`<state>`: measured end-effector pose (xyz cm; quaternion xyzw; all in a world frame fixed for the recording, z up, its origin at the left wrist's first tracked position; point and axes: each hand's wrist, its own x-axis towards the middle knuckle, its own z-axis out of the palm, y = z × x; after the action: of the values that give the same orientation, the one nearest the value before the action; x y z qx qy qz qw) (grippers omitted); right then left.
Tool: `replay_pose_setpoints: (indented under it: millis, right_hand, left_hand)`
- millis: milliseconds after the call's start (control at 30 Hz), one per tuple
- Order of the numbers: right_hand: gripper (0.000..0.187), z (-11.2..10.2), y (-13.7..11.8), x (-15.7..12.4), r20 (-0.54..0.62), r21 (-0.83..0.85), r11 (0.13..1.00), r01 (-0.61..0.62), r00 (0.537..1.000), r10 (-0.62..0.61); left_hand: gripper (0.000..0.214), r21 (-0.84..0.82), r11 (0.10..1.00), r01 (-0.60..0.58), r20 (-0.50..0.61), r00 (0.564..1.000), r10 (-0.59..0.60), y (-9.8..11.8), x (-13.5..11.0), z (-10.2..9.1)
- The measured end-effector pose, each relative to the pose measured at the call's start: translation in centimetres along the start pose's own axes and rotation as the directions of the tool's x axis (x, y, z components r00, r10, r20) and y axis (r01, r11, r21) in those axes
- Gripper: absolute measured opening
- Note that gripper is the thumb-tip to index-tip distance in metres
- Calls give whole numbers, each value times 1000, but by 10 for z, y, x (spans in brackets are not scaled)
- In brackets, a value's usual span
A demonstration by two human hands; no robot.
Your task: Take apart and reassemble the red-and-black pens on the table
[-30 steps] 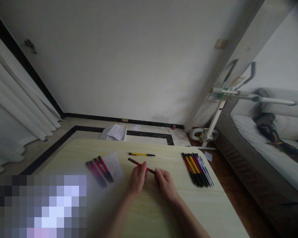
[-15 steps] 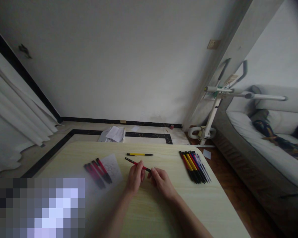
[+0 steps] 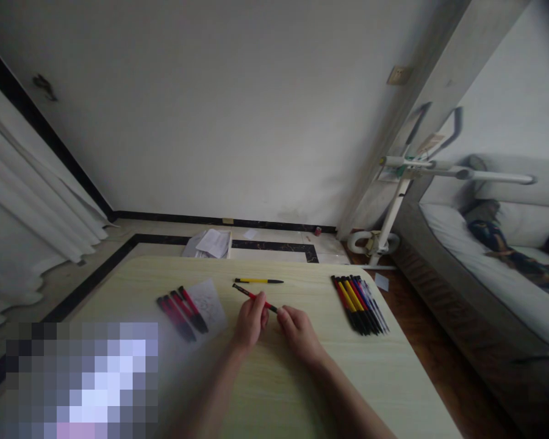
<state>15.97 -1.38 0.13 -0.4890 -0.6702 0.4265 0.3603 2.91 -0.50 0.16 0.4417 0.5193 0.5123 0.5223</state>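
Note:
A red and black pen (image 3: 247, 292) is held between both hands above the pale wooden table (image 3: 274, 390). My left hand (image 3: 250, 322) pinches the pen's middle. My right hand (image 3: 299, 332) pinches its near black end. A yellow pen (image 3: 258, 281) lies flat on the table just beyond them. Left of my hands, a few red pens (image 3: 182, 312) lie side by side next to a sheet of paper (image 3: 207, 305). To the right lies a row of several pens (image 3: 359, 296) in black, yellow, red and blue.
A blurred patch (image 3: 80, 381) covers the near left of the table. Papers (image 3: 210, 242) lie on the floor beyond the far edge. A white exercise machine (image 3: 396, 201) and a sofa (image 3: 485, 256) stand at the right, curtains (image 3: 22, 219) at the left.
Both hands stay pinched on the red pen with only small shifts; the pen's far tip has tilted slightly. The view has swayed a little.

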Motion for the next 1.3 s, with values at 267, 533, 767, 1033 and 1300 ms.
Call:
replay_pose_setpoints:
  millis: [267,533,767,1033,1300]
  right_hand:
    - [38,1,-2,-2,-24,-155,987,41,999,-45]
    - [36,4,-2,-4,-47,-260,961,97,992,-114]
    - [34,6,-2,-5,-38,-320,938,137,987,-157]
    - [33,10,-3,-4,-62,-405,890,210,965,-256]
    - [33,1,-8,-6,-18,-486,817,309,932,-363]
  left_hand:
    - [47,34,999,1,7,1000,-1,3,1,0]
    - [47,47,999,8,-27,1000,-6,1,-2,0]
    - [46,25,999,34,-44,998,-33,-2,-2,-2]
    - [46,32,999,14,-77,997,-11,5,-5,-1]
    - [45,-143,989,46,-66,996,-56,10,-10,3]
